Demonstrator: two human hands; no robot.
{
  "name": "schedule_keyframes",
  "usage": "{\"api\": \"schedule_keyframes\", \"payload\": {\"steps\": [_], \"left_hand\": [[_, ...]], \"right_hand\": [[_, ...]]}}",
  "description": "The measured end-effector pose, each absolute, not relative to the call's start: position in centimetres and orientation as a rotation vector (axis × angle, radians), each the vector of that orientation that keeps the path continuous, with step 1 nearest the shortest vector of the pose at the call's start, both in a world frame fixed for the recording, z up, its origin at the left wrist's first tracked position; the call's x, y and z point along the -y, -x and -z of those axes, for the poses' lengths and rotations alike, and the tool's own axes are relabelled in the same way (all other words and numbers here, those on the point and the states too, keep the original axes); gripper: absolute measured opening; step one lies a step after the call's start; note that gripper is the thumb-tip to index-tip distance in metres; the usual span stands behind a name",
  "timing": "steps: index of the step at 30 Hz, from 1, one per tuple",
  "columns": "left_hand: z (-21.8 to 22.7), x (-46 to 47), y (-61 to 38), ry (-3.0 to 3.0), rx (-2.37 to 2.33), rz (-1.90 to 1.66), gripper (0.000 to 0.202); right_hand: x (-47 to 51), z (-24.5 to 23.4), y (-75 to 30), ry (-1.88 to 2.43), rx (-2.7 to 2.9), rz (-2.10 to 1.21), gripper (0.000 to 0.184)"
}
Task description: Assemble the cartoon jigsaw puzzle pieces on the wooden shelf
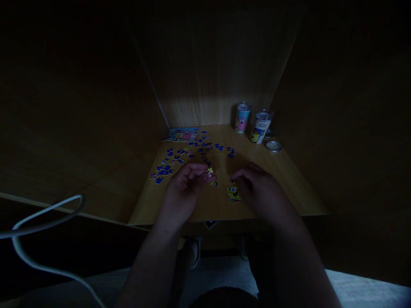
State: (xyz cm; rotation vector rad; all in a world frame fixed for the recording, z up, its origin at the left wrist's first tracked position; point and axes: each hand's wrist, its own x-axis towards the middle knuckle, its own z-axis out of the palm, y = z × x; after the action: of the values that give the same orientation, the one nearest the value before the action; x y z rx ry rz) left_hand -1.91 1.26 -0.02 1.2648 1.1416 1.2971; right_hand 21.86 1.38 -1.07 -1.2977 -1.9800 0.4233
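Note:
The scene is dim. My left hand (188,182) is curled, its fingertips pinching a small yellow puzzle piece (210,171). Just below it another small piece (213,184) lies on the wooden desk (289,184). My right hand (257,186) hovers with bent fingers at a small joined yellow cluster of pieces (233,193) and touches its upper edge. Whether it grips anything is hidden. Several loose blue and pink puzzle pieces (189,156) are scattered farther back on the desk.
A printed picture sheet (181,134) lies at the back left of the desk. Two cartoon-printed cylinder tins (242,117) (261,127) stand at the back right, a round lid (273,146) beside them. Wooden walls enclose the desk. A white cable (38,214) loops at left.

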Motion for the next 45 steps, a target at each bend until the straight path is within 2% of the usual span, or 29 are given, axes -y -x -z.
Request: {"api": "schedule_keyframes", "payload": {"steps": [4, 11, 17, 26, 29, 36, 45], "left_hand": [[0.0, -1.1, 2.0, -1.357, -1.185, -1.268, 0.018], [-0.3, -0.8, 2.1, -1.480, -1.208, -1.182, 0.018], [0.0, -0.8, 1.9, -1.470, -1.137, -1.182, 0.015], [0.1, -0.8, 1.9, -1.354, -1.087, -1.190, 0.031], [0.0, -0.7, 1.8, -1.332, -1.094, -1.180, 0.035], [0.3, -0.9, 1.6, -1.385, -1.094, -1.133, 0.022], [0.5, -0.3, 1.6, -1.716, -1.204, -1.105, 0.014]], "right_hand": [[-1.3, 1.0, -21.7, 1.308, 2.011, -0.383, 0.029], [-1.7, 1.6, -21.9, 1.397, 2.018, -0.237, 0.029], [-1.6, 2.0, -21.8, 1.465, 1.947, -0.097, 0.047], [-1.6, 1.6, -21.7, 1.449, 2.005, -0.154, 0.023], [-1.7, 1.8, -21.8, 1.459, 2.009, -0.120, 0.021], [-1.6, 1.8, -21.6, 1.459, 1.984, -0.102, 0.035], [-1.6, 1.2, -21.7, 1.336, 2.078, -0.257, 0.019]]}}
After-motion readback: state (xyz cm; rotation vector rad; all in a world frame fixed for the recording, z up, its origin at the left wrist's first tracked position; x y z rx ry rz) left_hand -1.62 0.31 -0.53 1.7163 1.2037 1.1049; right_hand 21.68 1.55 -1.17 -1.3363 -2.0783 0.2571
